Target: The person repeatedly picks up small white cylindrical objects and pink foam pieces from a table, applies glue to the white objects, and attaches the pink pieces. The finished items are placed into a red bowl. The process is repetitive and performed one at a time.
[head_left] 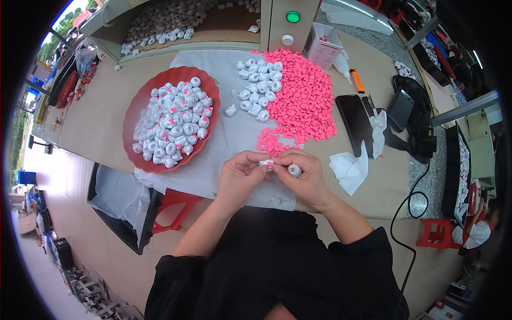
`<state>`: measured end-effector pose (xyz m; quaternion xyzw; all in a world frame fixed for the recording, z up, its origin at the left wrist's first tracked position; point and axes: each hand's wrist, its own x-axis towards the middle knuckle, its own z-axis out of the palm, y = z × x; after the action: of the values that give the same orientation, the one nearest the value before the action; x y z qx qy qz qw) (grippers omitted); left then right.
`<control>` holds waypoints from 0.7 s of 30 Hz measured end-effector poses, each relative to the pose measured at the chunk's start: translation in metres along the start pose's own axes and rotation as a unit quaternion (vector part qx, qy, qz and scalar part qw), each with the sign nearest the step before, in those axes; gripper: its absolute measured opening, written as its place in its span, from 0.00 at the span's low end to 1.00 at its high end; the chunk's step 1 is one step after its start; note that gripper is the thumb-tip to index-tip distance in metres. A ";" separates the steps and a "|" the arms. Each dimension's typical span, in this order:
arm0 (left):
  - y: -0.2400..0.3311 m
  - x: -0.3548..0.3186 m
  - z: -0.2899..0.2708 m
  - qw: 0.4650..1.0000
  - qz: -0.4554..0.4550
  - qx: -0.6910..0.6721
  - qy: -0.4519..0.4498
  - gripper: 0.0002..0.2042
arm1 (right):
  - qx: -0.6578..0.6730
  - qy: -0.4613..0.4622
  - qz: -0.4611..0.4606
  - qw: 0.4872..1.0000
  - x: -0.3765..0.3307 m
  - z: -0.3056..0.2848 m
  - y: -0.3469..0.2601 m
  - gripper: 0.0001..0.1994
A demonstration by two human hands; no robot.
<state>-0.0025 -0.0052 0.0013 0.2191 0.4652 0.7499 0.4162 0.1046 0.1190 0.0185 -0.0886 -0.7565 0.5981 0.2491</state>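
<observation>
Nearest the lens: black sleeves, forearms coming up from the lower edge, both hands meeting over the white sheet (pixel 213 160) on the surface.

Left hand (pixel 241 173): fingers curled together, tips pinching a small white piece (pixel 266 163) with a pink bit on it, held just between the two hands. Whether the thumb bears on it too cannot be made out.

Right hand (pixel 305 175): fingers closed round a small white cap (pixel 294 170), its round end showing below the thumb; fingertips also touch the white piece.

Handling, as a judgement: both parts look like light, stiff moulded plastic, smooth and prone to slip or flick away; best taken by the sides with fingertip pinch, gentle pressure only.

Left of and beyond the fingers: red scalloped tray (pixel 140 109) heaped with white caps bearing pink inserts. Straight beyond the fingers: loose white caps (pixel 257 88), then the spread of pink pieces (pixel 301 96), its nearest edge just beyond the fingertips. Right of the fingers: crumpled white tissue (pixel 349 169), dark phone (pixel 354 122) farther out.
</observation>
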 end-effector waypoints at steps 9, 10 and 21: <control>-0.003 0.001 0.001 1.000 0.022 -0.012 -0.004 0.10 | -0.002 0.014 -0.037 0.999 0.002 0.003 0.002 0.06; -0.001 0.001 0.002 0.999 0.029 -0.020 -0.011 0.11 | -0.002 0.016 -0.040 0.999 0.003 0.003 0.002 0.07; 0.001 0.002 -0.001 0.997 0.005 -0.007 -0.074 0.12 | 0.046 -0.009 -0.027 0.999 -0.002 -0.002 0.001 0.10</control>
<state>-0.0050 -0.0049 0.0018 0.2737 0.4266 0.7367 0.4476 0.1070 0.1202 0.0177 -0.0506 -0.7324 0.6263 0.2621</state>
